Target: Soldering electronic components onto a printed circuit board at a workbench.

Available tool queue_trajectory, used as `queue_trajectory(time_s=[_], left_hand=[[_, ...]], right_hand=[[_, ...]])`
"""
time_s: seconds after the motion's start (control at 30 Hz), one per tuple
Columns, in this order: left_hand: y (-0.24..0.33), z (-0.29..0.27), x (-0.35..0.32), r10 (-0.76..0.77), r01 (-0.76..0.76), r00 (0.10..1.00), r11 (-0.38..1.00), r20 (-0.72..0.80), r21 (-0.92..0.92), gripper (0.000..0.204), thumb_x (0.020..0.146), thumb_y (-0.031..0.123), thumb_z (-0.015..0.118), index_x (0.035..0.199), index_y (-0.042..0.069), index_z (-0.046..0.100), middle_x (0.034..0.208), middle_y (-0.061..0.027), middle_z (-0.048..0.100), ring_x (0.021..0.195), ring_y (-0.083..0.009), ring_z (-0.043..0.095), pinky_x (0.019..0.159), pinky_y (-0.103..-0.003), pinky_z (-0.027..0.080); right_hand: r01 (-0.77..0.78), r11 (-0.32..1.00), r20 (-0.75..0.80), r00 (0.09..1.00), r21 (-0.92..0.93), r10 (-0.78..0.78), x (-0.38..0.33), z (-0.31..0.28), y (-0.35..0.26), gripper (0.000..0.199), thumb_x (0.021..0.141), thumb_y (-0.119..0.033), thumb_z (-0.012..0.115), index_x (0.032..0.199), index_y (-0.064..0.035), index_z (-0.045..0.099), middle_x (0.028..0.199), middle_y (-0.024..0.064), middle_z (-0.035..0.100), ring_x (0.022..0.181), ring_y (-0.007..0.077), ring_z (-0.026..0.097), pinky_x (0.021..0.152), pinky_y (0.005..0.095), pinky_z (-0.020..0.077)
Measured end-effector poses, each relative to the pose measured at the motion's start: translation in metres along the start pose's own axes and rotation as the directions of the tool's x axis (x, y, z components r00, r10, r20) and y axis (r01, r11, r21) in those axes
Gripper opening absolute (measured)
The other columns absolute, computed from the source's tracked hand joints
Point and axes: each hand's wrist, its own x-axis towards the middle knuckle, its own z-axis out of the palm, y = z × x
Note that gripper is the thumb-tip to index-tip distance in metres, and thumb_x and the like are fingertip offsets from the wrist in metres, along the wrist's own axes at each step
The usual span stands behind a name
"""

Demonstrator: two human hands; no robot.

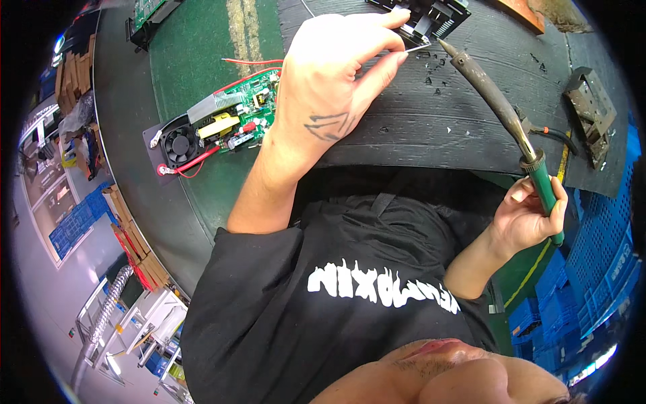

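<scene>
While the right hand [531, 215] grips its green handle, the soldering iron [494, 101] slants, tip pointing far-left. The left hand [333, 81] pinches a thin wire [417, 48] meeting that tip.

The soldering iron [501, 108] is long, with a green handle and a dark, burnt metal shaft. It slants from the near right up to the far middle. Its pointed tip almost meets a thin silver solder wire [416, 48], which lies nearly flat, over a black part [431, 17] at the far edge.

green-handled soldering iron [501, 111], green circuit board [235, 111] with red wires [195, 163], black mat [437, 101]
</scene>
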Motion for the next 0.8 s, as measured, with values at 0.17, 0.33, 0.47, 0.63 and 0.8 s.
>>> queue_trajectory(time_s=[0.17,0.33,0.47,0.63,0.8], left_hand=[[-0.044,0.039,-0.002,0.347,-0.372,0.868,0.928,-0.354,-0.002,0.013,0.075,0.002,0.073,0.087,0.002,0.069,0.106,-0.0153,0.071,0.076,-0.026,0.062,0.074,-0.033,0.048],[-0.038,0.04,0.003,0.4,-0.514,0.767,0.851,-0.502,-0.108,0.013,0.075,0.001,0.073,0.086,0.002,0.068,0.105,-0.015,0.071,0.071,-0.0242,0.06,0.071,-0.032,0.047],[0.003,0.002,0.002,-0.109,0.107,0.994,0.991,-0.022,-0.086,0.012,0.074,0.0,0.072,0.085,0.002,0.068,0.104,-0.0138,0.072,0.065,-0.0208,0.055,0.067,-0.031,0.045],[0.003,0.001,0.002,-0.089,0.087,0.996,0.995,-0.022,-0.054,0.012,0.074,0.0,0.072,0.084,0.003,0.067,0.104,-0.0125,0.072,0.064,-0.0202,0.053,0.065,-0.031,0.044],[0.005,0.002,0.002,-0.06,0.06,0.997,0.998,-0.052,0.0,0.012,0.073,0.0,0.072,0.083,0.003,0.067,0.103,-0.0118,0.072,0.064,-0.0205,0.053,0.065,-0.031,0.044]], right_hand=[[0.003,1.0,0.046,0.999,-0.019,-0.002,0.001,0.0,0.0,0.042,0.091,-0.04,0.051,0.103,-0.0017,0.063,0.077,0.0163,0.066,0.051,0.0196,0.06,0.038,0.0269,0.0463],[-0.007,1.0,0.033,0.999,-0.016,0.008,0.003,-0.003,0.003,0.043,0.091,-0.041,0.051,0.104,-0.0016,0.062,0.078,0.0166,0.066,0.051,0.0195,0.06,0.038,0.0269,0.0463],[-0.004,1.0,0.022,1.0,-0.02,0.005,0.002,-0.004,0.003,0.044,0.092,-0.042,0.05,0.103,-0.0017,0.063,0.078,0.0168,0.066,0.05,0.0195,0.059,0.037,0.0269,0.0459],[0.002,0.999,0.039,0.999,-0.032,0.0,0.001,-0.002,0.004,0.043,0.093,-0.041,0.048,0.103,-0.0021,0.064,0.076,0.0164,0.066,0.048,0.0201,0.059,0.038,0.0268,0.0459],[0.004,1.0,0.059,0.998,-0.011,-0.003,0.001,-0.001,0.005,0.043,0.094,-0.041,0.048,0.103,-0.002,0.065,0.077,0.0167,0.067,0.047,0.0206,0.059,0.038,0.0268,0.0462]])
